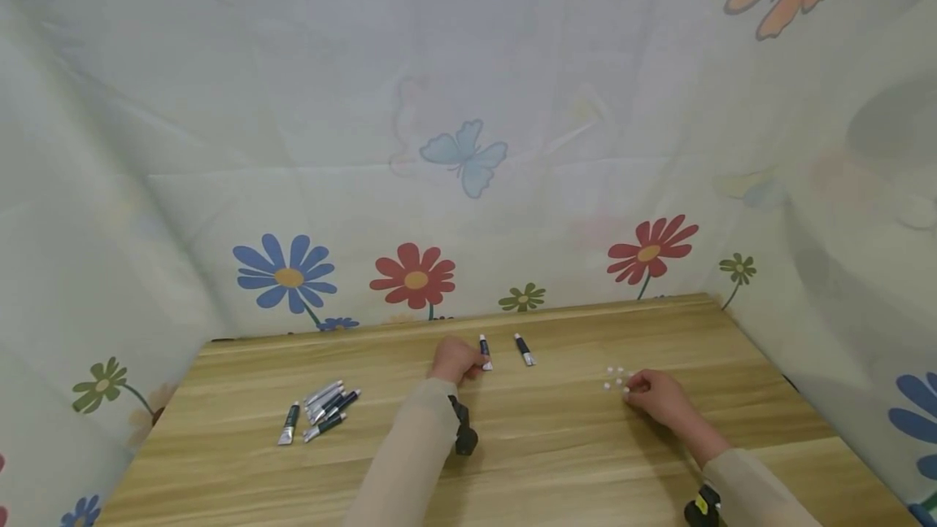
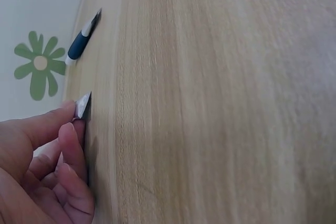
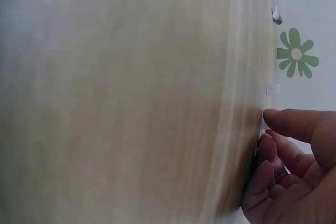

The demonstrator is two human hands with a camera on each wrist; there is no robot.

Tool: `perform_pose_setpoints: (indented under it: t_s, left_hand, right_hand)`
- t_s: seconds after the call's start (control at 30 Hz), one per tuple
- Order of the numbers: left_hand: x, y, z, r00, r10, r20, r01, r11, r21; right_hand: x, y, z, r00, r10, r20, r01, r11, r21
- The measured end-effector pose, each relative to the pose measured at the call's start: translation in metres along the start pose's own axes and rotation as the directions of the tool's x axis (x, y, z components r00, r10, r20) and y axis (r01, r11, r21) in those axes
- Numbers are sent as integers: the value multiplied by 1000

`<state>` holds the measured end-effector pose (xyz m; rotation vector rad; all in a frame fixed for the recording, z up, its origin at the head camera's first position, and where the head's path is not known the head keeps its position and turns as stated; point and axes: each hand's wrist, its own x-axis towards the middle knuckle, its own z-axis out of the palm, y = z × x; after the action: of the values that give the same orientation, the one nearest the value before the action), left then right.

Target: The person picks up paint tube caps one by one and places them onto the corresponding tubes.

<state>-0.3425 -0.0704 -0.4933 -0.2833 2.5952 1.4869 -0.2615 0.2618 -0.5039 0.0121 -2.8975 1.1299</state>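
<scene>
At the back middle of the table, my left hand (image 1: pixel 457 359) pinches a small dark paint tube (image 1: pixel 484 346) near its flat silver end. In the left wrist view that crimped end (image 2: pixel 82 105) pokes out past the thumb and finger. A second dark paint tube (image 1: pixel 524 350) lies just to its right. Over on the right, my right hand (image 1: pixel 659 397) pinches a small white piece (image 1: pixel 625 389) low against the tabletop, its fingertips mostly covering it. Several more small white pieces (image 1: pixel 611 369) lie by those fingertips.
Several paint tubes (image 1: pixel 325 403), some dark and some silver, lie loosely together on the left of the wooden table (image 1: pixel 556 446). A single tube (image 1: pixel 289 424) sits beside them. A flower-printed cloth (image 1: pixel 307 104) hangs behind the table's back edge and along its sides.
</scene>
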Motion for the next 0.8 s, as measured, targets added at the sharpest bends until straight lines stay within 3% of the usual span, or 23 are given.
perform_pose_setpoints:
  t_s: [0.33, 0.8]
  left_hand:
    - [-2, 8, 2, 998, -54, -35, 55, 998, 27]
    - [-1, 9, 4, 997, -63, -42, 64, 998, 26]
  right_hand:
    - [0, -4, -1, 1000, 22, 9, -22, 999, -43]
    - [-2, -5, -1, 999, 24, 21, -23, 998, -61]
